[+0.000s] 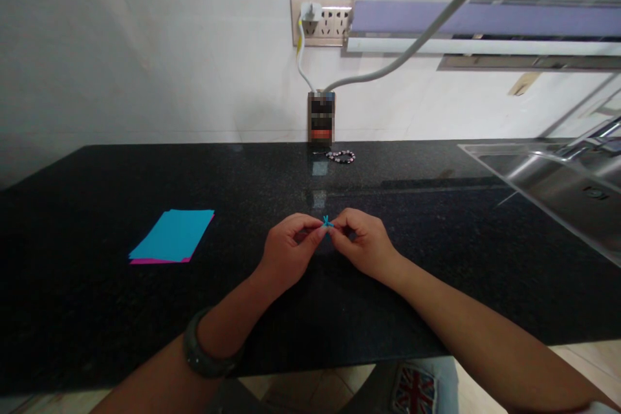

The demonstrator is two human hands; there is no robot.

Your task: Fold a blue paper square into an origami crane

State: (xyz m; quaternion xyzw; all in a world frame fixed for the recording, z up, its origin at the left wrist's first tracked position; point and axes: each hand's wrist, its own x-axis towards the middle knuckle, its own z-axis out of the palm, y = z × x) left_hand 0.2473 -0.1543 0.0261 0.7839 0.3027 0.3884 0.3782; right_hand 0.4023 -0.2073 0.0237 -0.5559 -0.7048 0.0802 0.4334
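Note:
A small piece of folded blue paper (pixel 326 221) is pinched between my two hands over the middle of the black counter (pixel 310 310). Thumb and index finger of my left hand (pixel 295 244) close on its left side. From the right, my right hand (pixel 363 238) grips it the same way, with its fingertips almost meeting the left ones. Short blue points stick up above the fingertips, while the lower part is hidden by them. To the left lies a stack of paper sheets (pixel 172 235), blue on top with a magenta edge showing beneath.
A phone-like device (pixel 321 118), partly pixelated, leans on the wall with cables running from it. In front lies a beaded bracelet (pixel 342 156). A socket panel (pixel 323 21) is above. At the right is a steel sink (pixel 548 187) with a faucet (pixel 589 139).

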